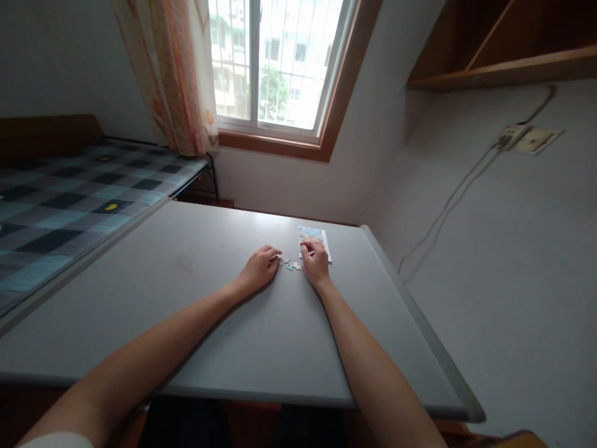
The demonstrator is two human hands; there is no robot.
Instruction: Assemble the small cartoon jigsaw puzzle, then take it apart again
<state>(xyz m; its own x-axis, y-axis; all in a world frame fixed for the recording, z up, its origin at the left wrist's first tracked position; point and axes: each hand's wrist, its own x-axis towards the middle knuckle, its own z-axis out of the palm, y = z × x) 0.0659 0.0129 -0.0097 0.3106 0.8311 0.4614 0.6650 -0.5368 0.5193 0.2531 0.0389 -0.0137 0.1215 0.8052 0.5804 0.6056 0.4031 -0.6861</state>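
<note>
Several small puzzle pieces (290,266) lie on the grey table (186,267) between my two hands. My left hand (262,266) rests at the left edge of the pieces, fingers curled over some of them; whether it grips one is hidden. Beyond the pieces, to the right, lies a printed picture sheet (311,234) with a white border. My right hand (316,260) is over the near part of this sheet, thumb and forefinger bent toward each other; anything between them is too small to make out.
A bed with a checked cover (69,199) stands left of the table. Behind are a window (280,68) and a patterned curtain (180,81). Cables run from a wall socket (534,140) on the right, below a wooden shelf (504,70).
</note>
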